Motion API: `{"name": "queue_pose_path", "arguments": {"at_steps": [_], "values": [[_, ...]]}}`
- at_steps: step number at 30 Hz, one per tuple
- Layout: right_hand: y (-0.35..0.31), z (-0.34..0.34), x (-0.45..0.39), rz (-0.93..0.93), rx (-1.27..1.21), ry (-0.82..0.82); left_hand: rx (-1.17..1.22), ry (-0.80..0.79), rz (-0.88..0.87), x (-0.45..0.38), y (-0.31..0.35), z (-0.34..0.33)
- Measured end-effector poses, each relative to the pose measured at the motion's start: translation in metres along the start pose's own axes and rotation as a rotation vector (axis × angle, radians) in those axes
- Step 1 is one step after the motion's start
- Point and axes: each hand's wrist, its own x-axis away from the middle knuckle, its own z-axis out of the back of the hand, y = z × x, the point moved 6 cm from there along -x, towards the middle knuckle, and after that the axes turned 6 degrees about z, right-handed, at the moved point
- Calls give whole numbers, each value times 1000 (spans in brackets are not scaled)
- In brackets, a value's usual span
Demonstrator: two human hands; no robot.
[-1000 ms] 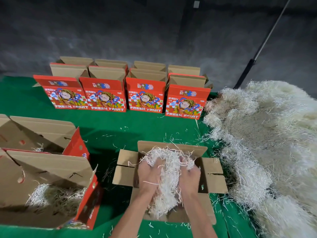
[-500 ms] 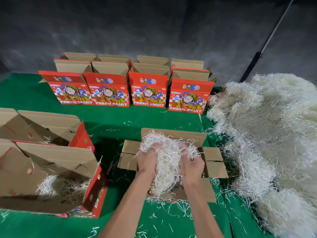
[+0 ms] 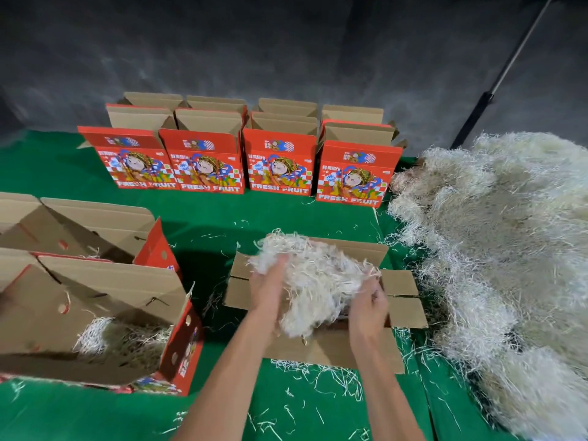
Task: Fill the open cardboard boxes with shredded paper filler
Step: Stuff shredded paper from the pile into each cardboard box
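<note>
Holding a bundle of shredded paper filler [image 3: 313, 281] between my two hands, I am keeping it just above the open cardboard box [image 3: 331, 345] in front of me. It is a loose, tangled wad of thin off-white strips, some dangling toward the box. My left hand [image 3: 269, 289] is pressing against its left side with fingers curled into the strands; my right hand [image 3: 367, 305] is gripping its right side. The box's four brown flaps are lying spread outward.

Stray strips are lying scattered over the green cloth [image 3: 222, 218] covering the table. To my right, a large heap of filler [image 3: 496, 249] is spreading from near to far.

To my left, two red boxes are sitting with flaps up: the nearer box [image 3: 95, 316] is holding some filler in its bottom, while the inside of the box behind it [image 3: 79, 224] is mostly hidden.

Farther off, a row of red "FRESH FRUIT" boxes [image 3: 241, 163] is standing open-topped, contents hidden. Behind them, a dark grey wall [image 3: 286, 43] is rising, with a pole [image 3: 502, 74] leaning against it.
</note>
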Motion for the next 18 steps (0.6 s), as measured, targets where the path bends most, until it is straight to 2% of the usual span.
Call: {"name": "queue_pose_path", "arguments": {"at_steps": [2, 4, 5, 7, 8, 9, 10, 11, 12, 13, 14, 16, 18], "values": [[-2, -33, 11, -8, 60, -144, -111, -174, 80, 17, -30, -34], [-4, -37, 4, 38, 129, -107, -99, -124, 98, 21, -45, -35], [-6, -26, -4, 27, 119, -54, -5, -71, 102, 17, -40, -23], [-3, 9, -27, -22, 41, 72, 457, -71, 216, -2, -30, 2], [0, 25, -34, -48, -2, 119, 675, -35, 177, -13, -24, 15], [3, 30, -38, -87, -29, 125, 559, 34, 116, -22, -18, 24], [6, 25, -36, -127, -45, 84, 295, 53, 87, -17, -13, 21], [6, 10, -31, -166, -61, -5, 50, 30, 57, -7, -14, 11], [2, -9, -21, -191, -67, -105, -109, -84, 50, 4, -19, -9], [1, -25, -12, -185, -26, -187, -189, -186, 75, 15, -31, -30], [2, -35, -8, -145, 38, -219, -249, -211, 38, 18, -39, -42], [2, -33, -14, -49, 110, -111, -332, -73, -104, 13, -31, -41], [-2, -16, -25, -7, 100, 20, -242, 25, -180, 2, -13, -26]]}}
